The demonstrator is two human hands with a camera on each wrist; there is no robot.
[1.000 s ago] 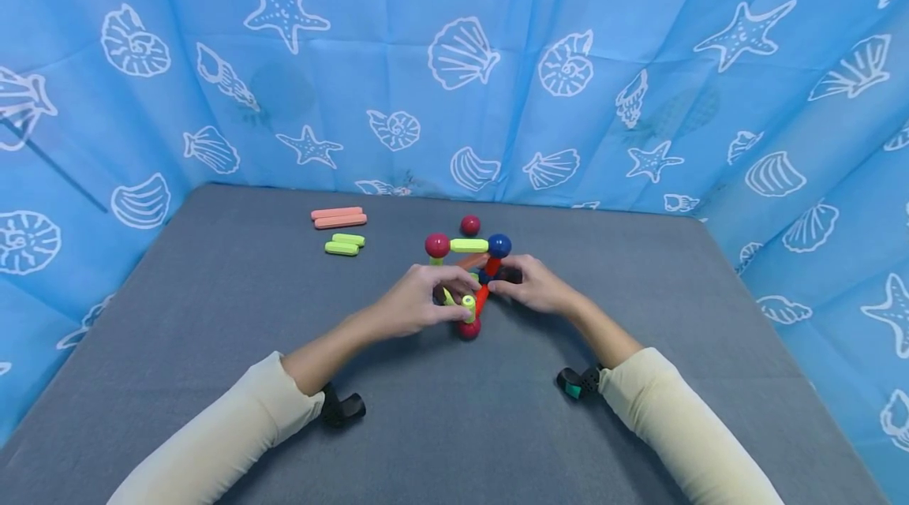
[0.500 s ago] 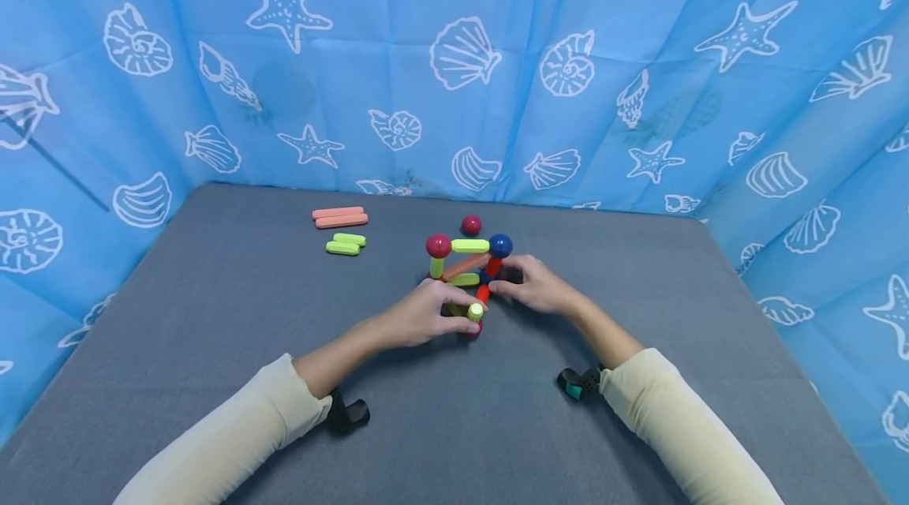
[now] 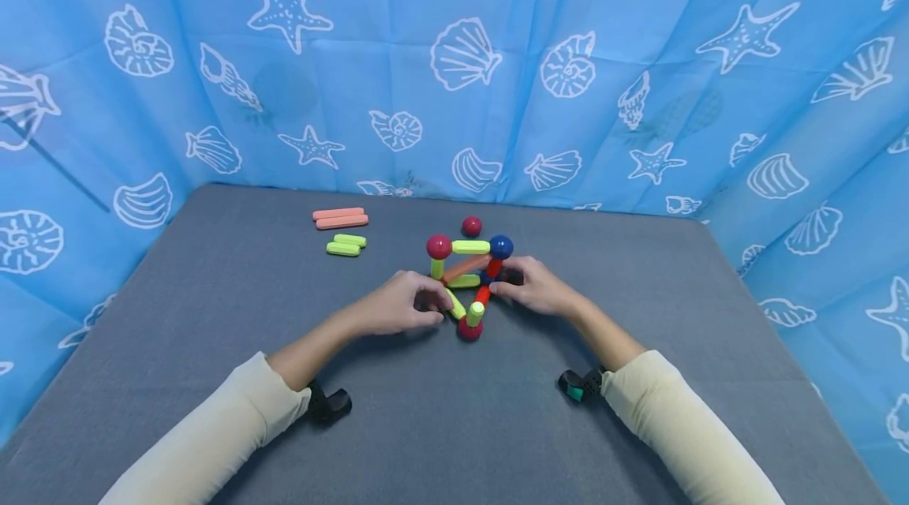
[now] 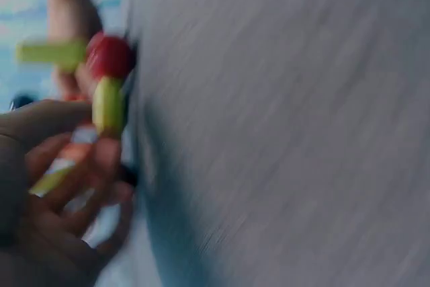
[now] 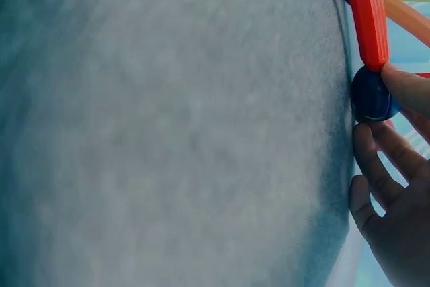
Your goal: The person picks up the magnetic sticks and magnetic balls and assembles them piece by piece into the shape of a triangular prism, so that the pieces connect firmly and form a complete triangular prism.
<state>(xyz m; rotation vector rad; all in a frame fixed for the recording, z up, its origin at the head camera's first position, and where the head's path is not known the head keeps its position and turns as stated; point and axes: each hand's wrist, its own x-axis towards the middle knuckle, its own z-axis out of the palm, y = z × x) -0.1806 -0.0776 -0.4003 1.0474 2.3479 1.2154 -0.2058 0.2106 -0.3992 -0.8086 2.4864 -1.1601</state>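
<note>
A frame of magnetic sticks and balls stands mid-table. Its top has a red ball [image 3: 439, 246] and a dark blue ball [image 3: 500, 247], joined by a yellow-green stick [image 3: 471, 247]. An orange stick [image 3: 465, 267] slants below. At the front, a yellow-green stick [image 3: 475, 313] rises from a red ball [image 3: 469, 331]. My left hand [image 3: 403, 303] is left of it, fingers loosely bent, fingertips right at the low yellow-green stick [image 3: 456, 304]. With thumb and fingers my right hand [image 3: 537, 285] holds the lower blue ball [image 5: 371, 95], from which a red stick [image 5: 369, 25] runs forward.
Behind the frame lies a loose red ball [image 3: 472, 226]. To the back left are two salmon sticks [image 3: 342, 222] and two yellow-green sticks [image 3: 344, 249]. A blue shell-print curtain [image 3: 398, 79] hangs behind the grey table [image 3: 213, 284].
My left hand has let go of the front upright yellow-green stick and drawn back to the left. The stick now stands on the red ball. My right hand stays in place.
</note>
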